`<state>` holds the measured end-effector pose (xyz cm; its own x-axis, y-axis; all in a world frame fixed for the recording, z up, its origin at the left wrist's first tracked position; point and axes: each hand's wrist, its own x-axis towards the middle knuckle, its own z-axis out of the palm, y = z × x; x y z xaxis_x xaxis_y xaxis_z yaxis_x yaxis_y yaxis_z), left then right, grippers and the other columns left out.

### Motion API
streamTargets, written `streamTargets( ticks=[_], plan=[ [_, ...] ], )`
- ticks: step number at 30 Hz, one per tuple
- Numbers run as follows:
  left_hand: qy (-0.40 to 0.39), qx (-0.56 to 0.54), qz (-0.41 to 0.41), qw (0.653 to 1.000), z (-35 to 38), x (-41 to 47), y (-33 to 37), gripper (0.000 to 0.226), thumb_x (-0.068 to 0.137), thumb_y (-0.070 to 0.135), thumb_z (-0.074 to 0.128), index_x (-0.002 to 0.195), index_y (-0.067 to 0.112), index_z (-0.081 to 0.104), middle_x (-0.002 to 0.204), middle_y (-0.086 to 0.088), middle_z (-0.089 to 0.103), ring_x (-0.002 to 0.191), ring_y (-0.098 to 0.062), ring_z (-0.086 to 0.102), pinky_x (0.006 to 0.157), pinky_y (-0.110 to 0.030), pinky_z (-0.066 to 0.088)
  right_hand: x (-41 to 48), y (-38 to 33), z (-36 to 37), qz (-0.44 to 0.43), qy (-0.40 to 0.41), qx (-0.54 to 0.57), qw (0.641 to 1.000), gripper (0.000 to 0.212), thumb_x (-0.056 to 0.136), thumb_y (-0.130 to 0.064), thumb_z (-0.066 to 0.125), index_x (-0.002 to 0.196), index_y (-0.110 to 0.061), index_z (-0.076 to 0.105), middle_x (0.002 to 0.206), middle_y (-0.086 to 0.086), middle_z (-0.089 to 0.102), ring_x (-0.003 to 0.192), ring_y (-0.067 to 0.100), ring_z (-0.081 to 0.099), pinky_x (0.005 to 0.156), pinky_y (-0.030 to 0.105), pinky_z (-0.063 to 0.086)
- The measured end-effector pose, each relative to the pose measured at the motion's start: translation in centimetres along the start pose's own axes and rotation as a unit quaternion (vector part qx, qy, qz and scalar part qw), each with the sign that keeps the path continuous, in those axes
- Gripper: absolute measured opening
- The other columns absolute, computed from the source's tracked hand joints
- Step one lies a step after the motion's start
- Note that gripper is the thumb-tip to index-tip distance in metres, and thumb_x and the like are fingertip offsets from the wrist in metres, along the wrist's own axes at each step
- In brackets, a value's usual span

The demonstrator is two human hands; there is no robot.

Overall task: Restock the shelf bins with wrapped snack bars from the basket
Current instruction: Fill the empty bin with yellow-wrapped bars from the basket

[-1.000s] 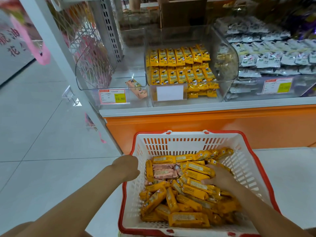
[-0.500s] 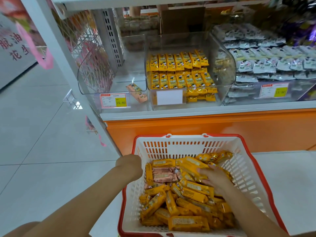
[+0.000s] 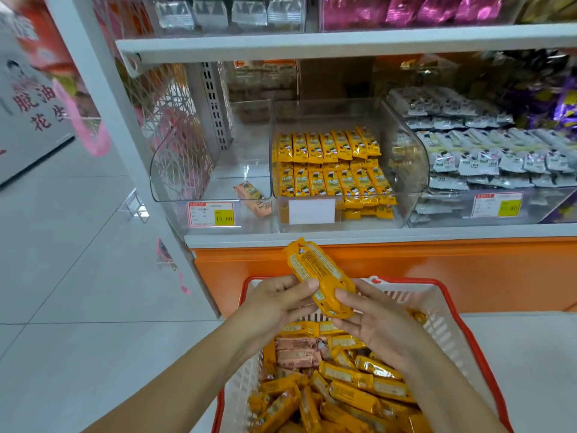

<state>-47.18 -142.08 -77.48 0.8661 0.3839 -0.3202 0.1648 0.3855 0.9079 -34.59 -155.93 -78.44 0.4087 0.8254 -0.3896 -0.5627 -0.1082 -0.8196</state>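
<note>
Yellow bars (image 3: 315, 270), perhaps two, between left hand (image 3: 274, 303) and right hand (image 3: 377, 326).

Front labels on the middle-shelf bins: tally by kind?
Price tags: 2
Blank white label: 1
Total: 3

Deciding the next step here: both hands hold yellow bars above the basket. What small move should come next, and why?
Probably lift the yellow bars forward toward the middle bin. The left hand and right hand both pinch them above the basket. The bin already holds matching yellow wrappers in rows, with open room above them.
</note>
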Motion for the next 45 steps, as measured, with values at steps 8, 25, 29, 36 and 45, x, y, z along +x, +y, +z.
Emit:
streamTargets(
  ticks=[8, 25, 29, 36, 45],
  plan=[
    [0.033, -0.078, 0.011, 0.996, 0.5, -0.1, 0.7, 0.039, 0.077, 0.013, 0.067, 0.111, -0.007, 0.062, 0.111, -0.020, 0.068, 0.097, -0.027, 0.067, 0.080, -0.034, 0.057, -0.3, -0.3, 0.6, -0.052, 0.052, 0.041, 0.996, 0.045, 0.071, -0.027, 0.081, 0.106, -0.003, 0.067, 0.101, 0.011, 0.073, 0.091, 0.026, 0.070, 0.076, 0.031, 0.056],
    [0.120, -0.045, -0.053, 0.990, 0.7, 1.0, 1.8, 0.047, 0.096, 0.033, 0.048, 0.116, -0.009, 0.058, 0.111, -0.032, 0.061, 0.101, -0.037, 0.062, 0.095, -0.052, 0.049, -0.9, -1.1, 0.9, 0.041, -0.010, 0.271, 0.962, 0.057, 0.069, -0.015, 0.080, 0.118, 0.005, 0.059, 0.084, 0.022, 0.061, 0.059, 0.024, 0.060, 0.045, 0.028, 0.052],
    [0.063, -0.046, -0.032, 0.996, 0.8, 0.7, 1.9, 0.040, 0.080, 0.023, 0.064, 0.108, -0.006, 0.062, 0.102, -0.020, 0.064, 0.094, -0.027, 0.061, 0.084, -0.036, 0.056, -0.9, -1.1, 0.9, 0.044, -0.014, 0.266, 0.963, 0.032, 0.085, -0.018, 0.057, 0.103, 0.005, 0.071, 0.085, 0.020, 0.062, 0.062, 0.022, 0.057, 0.048, 0.027, 0.053],
    [0.061, -0.010, -0.033, 0.998, 0.8, 0.5, 2.1, 0.071, 0.059, 0.030, 0.078, 0.117, -0.006, 0.059, 0.111, -0.023, 0.067, 0.100, -0.032, 0.065, 0.085, -0.038, 0.057, -0.7, -0.6, 0.8, 0.046, -0.050, 0.227, 0.972, 0.065, 0.047, -0.020, 0.094, 0.103, 0.001, 0.072, 0.080, 0.016, 0.059, 0.057, 0.019, 0.053, 0.047, 0.025, 0.046],
    [0.087, 0.021, -0.023, 0.996, 0.9, 0.6, 2.7, 0.068, 0.053, 0.042, 0.076, 0.112, 0.013, 0.061, 0.101, -0.003, 0.073, 0.091, -0.016, 0.070, 0.080, -0.033, 0.057, -1.6, -1.1, 1.2, 0.060, -0.043, 0.179, 0.981, 0.036, 0.087, -0.016, 0.055, 0.120, -0.005, 0.063, 0.102, 0.017, 0.066, 0.072, 0.021, 0.059, 0.051, 0.025, 0.050]
  ],
)
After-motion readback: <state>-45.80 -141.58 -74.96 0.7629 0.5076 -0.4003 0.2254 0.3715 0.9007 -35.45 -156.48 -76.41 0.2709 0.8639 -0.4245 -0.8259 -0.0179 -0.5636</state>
